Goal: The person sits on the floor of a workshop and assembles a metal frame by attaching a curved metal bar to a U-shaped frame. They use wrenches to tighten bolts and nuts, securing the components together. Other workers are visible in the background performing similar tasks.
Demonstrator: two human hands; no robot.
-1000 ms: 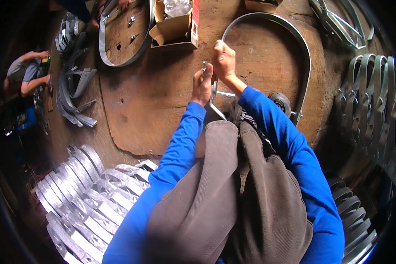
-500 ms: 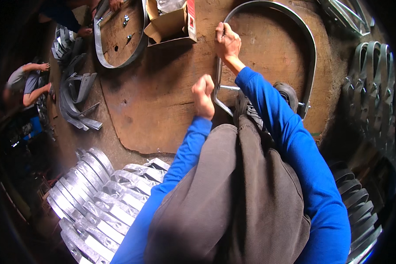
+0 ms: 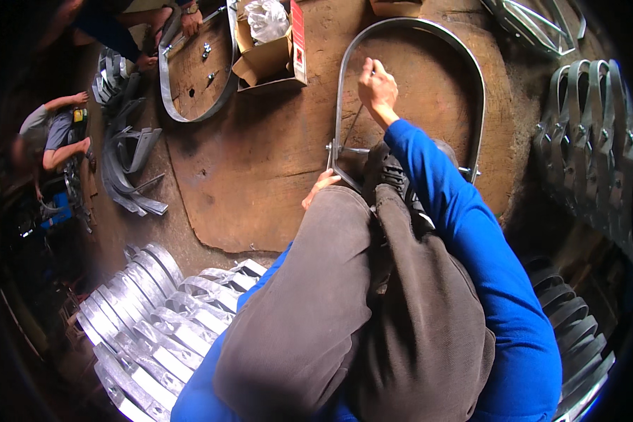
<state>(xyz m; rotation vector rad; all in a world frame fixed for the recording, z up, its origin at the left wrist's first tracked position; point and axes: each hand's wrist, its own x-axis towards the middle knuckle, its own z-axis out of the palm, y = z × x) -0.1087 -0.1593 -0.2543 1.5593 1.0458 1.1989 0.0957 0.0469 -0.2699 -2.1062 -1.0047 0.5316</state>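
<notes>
A large curved metal band (image 3: 409, 22) lies on the wooden board, its open ends near my shoes, with a bolt (image 3: 355, 150) through its left end. My right hand (image 3: 378, 88) is closed around a thin rod-like tool (image 3: 354, 125) that slants down to that bolt; the tool's exact kind does not show. Beside the band's left end, my left hand (image 3: 321, 187) is partly hidden by my knee. Its fingertips are together at a thin upright piece below the bolt head, too small to name. Another bolt (image 3: 470, 171) sits at the right end.
My shoe (image 3: 385, 169) rests inside the band. An open cardboard box (image 3: 267, 65) stands on the wooden board (image 3: 239, 190), beside another band (image 3: 163, 77). Stacked metal bands lie lower left (image 3: 155, 323) and right (image 3: 587, 133). Other people work at the upper left.
My left hand has moved down to the band's left end, behind my knee. My right hand has swung off the band's left side to inside it, and the tool now slants.
</notes>
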